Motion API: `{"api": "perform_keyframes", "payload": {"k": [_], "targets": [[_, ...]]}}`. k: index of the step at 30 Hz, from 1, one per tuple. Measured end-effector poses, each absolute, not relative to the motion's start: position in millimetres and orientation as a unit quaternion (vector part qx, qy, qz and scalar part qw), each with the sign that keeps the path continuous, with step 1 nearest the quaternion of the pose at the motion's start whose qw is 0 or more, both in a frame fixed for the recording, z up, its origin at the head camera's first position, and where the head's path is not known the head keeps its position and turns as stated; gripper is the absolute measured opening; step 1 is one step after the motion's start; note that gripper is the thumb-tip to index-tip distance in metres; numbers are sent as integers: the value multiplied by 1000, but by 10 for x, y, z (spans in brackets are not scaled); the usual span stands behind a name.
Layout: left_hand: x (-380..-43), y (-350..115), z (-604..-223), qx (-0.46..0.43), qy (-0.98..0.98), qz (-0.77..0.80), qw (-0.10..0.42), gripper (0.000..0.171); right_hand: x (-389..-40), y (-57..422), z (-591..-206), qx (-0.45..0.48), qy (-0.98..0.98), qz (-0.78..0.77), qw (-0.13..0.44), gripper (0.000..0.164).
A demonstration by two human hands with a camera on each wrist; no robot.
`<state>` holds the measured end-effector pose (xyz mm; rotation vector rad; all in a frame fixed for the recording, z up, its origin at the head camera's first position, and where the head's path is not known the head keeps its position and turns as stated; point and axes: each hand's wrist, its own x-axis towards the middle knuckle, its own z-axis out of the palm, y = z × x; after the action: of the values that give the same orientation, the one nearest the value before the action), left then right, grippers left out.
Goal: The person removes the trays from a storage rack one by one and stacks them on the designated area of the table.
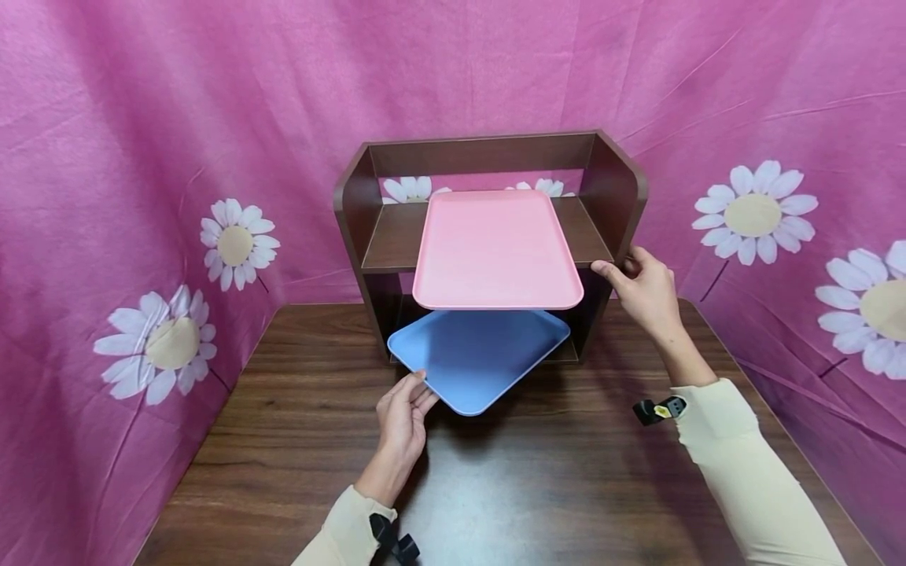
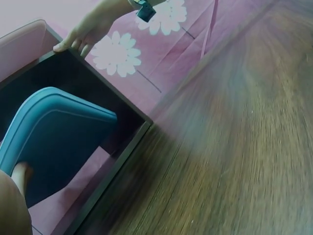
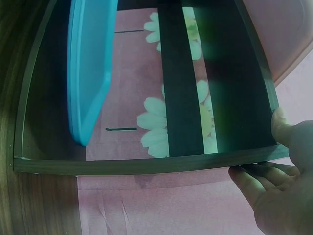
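Note:
A blue tray (image 1: pixel 476 358) sits tilted and turned at an angle in the lower compartment of a brown two-tier shelf (image 1: pixel 396 236), its near corner jutting out past the front. My left hand (image 1: pixel 405 417) pinches its left edge, thumb on top and fingers beneath. On the upper tier lies a pink tray (image 1: pixel 498 251), overhanging the front edge. My right hand (image 1: pixel 646 291) grips the shelf's right side panel, thumb at the front near the upper board and fingers round the outside. The right wrist view shows the blue tray (image 3: pixel 90 68) inside the lower compartment.
The shelf stands at the back of a dark wooden table (image 1: pixel 495 487). Pink cloth (image 1: pixel 453 71) printed with white daisies hangs behind it and along both sides, close to the shelf's back.

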<state>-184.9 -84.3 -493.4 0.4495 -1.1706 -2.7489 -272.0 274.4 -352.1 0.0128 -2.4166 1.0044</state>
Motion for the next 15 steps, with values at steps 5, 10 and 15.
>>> {"api": "perform_keyframes", "payload": {"k": [5, 10, 15], "targets": [[-1864, -899, -4934, 142, -385, -910, 57, 19, -2718, 2742, -3519, 4, -892, 369, 259, 49], [-1879, -963, -4909, 133, -390, -909, 55, 21, -2711, 2740, -3515, 5, -892, 371, 259, 49], [-1887, -1033, -4869, 122, -386, -913, 51, 22, -2710, 2738, -3506, 5, -892, 373, 256, 49]]}}
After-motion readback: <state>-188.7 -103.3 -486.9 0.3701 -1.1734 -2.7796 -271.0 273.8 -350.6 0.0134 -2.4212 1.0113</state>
